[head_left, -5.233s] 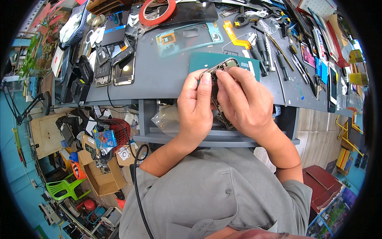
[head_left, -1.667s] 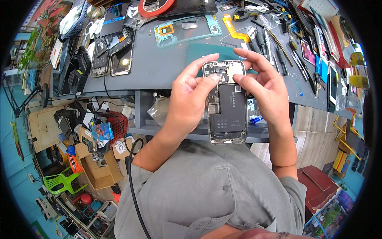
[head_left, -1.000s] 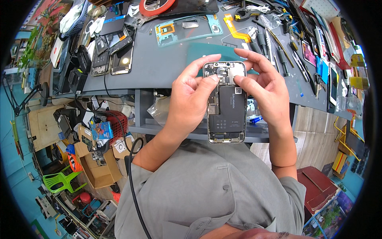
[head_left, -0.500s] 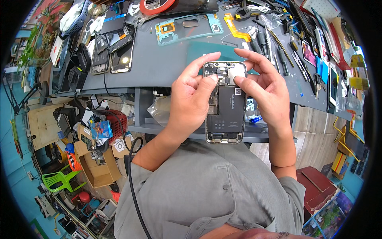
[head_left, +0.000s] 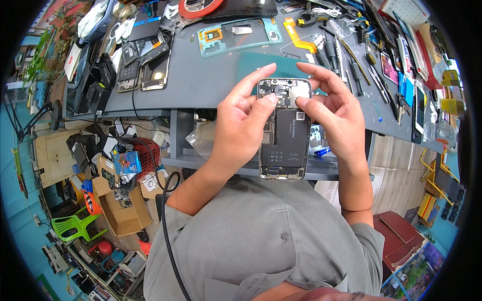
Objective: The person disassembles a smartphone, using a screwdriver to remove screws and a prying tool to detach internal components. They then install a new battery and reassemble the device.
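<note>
An opened phone, its black battery and circuit boards exposed, is held upright between my two hands over the bench's front edge. My left hand grips its upper left side, the thumb pressed on the parts near the top and the index finger stretched past the top edge. From the other side my right hand holds the upper right, its thumb tip on the silvery plate by the top corner. The fingers behind the phone are hidden. A teal mat lies on the bench just beyond.
On the grey bench lie a pale blue phone frame, an orange flex cable and red tape. Screwdrivers and pliers crowd the right; opened phones sit left. A black cable hangs past my left arm.
Both hands keep their hold, thumbs in nearly the same spots. The phone's tilt shifts very slightly, and the view moves a little.
</note>
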Demonstrator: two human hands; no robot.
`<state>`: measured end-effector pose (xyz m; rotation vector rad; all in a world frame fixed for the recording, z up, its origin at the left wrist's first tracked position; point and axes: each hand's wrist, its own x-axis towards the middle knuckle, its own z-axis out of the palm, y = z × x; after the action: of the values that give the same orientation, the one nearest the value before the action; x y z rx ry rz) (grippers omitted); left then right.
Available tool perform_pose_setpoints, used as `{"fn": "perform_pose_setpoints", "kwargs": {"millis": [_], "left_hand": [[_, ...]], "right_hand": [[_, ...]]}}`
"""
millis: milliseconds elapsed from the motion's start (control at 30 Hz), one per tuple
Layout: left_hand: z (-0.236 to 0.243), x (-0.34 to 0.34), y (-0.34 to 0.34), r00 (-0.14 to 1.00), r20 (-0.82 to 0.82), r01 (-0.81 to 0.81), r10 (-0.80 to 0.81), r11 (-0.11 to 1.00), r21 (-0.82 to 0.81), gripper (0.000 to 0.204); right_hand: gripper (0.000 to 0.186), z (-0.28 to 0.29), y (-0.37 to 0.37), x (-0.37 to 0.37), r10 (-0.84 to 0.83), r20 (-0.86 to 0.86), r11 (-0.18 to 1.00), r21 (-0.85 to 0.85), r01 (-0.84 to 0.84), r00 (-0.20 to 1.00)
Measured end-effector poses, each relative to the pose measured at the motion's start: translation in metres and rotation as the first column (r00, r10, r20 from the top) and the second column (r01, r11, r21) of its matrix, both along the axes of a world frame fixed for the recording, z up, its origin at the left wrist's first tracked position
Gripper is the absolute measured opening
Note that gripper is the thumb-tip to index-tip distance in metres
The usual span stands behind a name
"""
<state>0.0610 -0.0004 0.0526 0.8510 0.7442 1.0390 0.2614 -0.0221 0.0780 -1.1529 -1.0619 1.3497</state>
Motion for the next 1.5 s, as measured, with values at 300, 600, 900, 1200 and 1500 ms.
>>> {"fn": "perform_pose_setpoints", "kwargs": {"millis": [300,600,900,1200,1500], "left_hand": [[0.001,0.001,-0.004,1.0,-0.004,-0.012,0.012,1.0,0.008,0.048],[0.002,-0.002,-0.008,1.0,0.021,0.009,-0.009,1.0,0.03,0.044],[-0.001,-0.003,-0.014,1.0,-0.01,0.008,-0.007,0.997,0.073,0.043],[-0.003,-0.004,-0.012,1.0,-0.009,0.024,-0.023,0.997,0.076,0.044],[-0.004,-0.005,-0.009,1.0,-0.02,0.015,-0.014,0.998,0.058,0.05]], "right_hand": [[0.059,0.001,-0.004,-0.001,0.01,0.0,1.0,0.002,-0.01,1.0],[0.059,0.003,-0.009,-0.003,0.015,-0.01,1.0,0.022,-0.015,1.0],[0.062,0.004,-0.016,-0.003,0.013,-0.005,1.0,0.015,-0.013,1.0],[0.059,0.002,-0.014,-0.005,0.012,-0.024,1.0,0.02,-0.011,1.0],[0.059,0.001,-0.012,-0.003,0.018,-0.011,1.0,0.016,-0.018,1.0]]}}
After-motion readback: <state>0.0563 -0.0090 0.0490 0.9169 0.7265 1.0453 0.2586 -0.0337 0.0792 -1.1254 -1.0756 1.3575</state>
